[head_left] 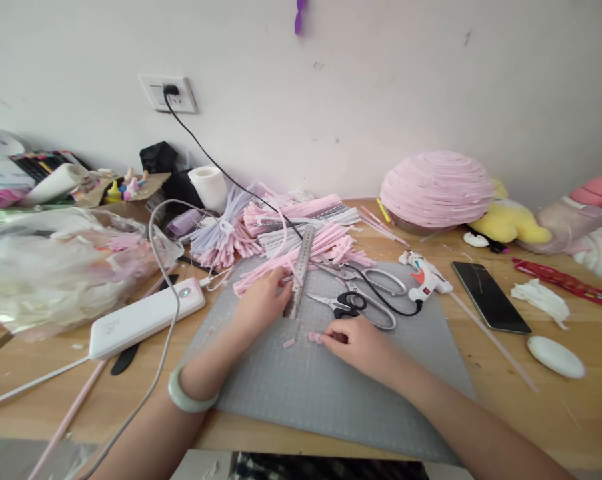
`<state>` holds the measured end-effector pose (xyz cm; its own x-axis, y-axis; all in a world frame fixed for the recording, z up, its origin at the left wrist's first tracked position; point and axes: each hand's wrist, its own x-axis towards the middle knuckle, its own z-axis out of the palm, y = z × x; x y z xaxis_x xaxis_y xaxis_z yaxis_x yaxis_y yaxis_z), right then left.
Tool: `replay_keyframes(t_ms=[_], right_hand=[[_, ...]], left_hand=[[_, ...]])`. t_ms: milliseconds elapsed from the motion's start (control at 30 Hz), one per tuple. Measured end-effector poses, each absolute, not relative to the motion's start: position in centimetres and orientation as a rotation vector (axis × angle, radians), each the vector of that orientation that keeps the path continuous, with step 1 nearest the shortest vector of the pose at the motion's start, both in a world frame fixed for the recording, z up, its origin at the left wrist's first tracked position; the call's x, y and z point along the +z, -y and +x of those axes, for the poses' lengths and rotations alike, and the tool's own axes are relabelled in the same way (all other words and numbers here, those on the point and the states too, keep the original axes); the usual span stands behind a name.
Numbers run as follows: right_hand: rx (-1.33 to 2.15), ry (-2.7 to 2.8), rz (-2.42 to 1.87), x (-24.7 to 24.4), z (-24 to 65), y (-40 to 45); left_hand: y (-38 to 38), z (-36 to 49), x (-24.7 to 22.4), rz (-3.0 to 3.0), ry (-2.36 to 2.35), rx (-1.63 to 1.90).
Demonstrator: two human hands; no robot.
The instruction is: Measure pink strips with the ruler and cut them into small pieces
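My left hand [265, 293] has its fingers curled at the left edge of a metal ruler [305, 257], thumb and forefinger closed on it. The ruler slants from a heap of pink pipe cleaners [325, 240] down onto the grey cutting mat [381, 393]. My right hand [358, 343] rests low over the mat, pinching a small pink curled piece [315, 338] between thumb and forefinger. Beside that lies a short pink offcut [289, 343]. Small black-handled scissors [348, 303] and larger grey-handled scissors [381, 307] lie just beyond my right hand.
A white glue gun [425, 280] lies right of the scissors, its black cord crossing the mat. Further right are a phone [488, 297] and a white oval object [555, 357]. A power bank [148, 319] and plastic bag [65, 267] occupy the left. Behind sits a pink dome [435, 190].
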<state>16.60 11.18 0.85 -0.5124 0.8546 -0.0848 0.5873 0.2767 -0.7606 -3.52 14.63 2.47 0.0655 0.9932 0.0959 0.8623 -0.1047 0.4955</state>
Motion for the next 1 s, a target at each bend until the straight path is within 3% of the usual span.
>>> replay_keyframes(t_ms=[233,1000], right_hand=[[0.868,2.241,-1.224,1.9,16.8,-11.4],[0.901,2.11,-1.302,1.6,16.7,-11.5]], left_hand=[[-14.6,-3.2,1.3,2.026,-1.814,0.489],[-15.5,-3.7,1.6,2.163,-1.701,0.638]])
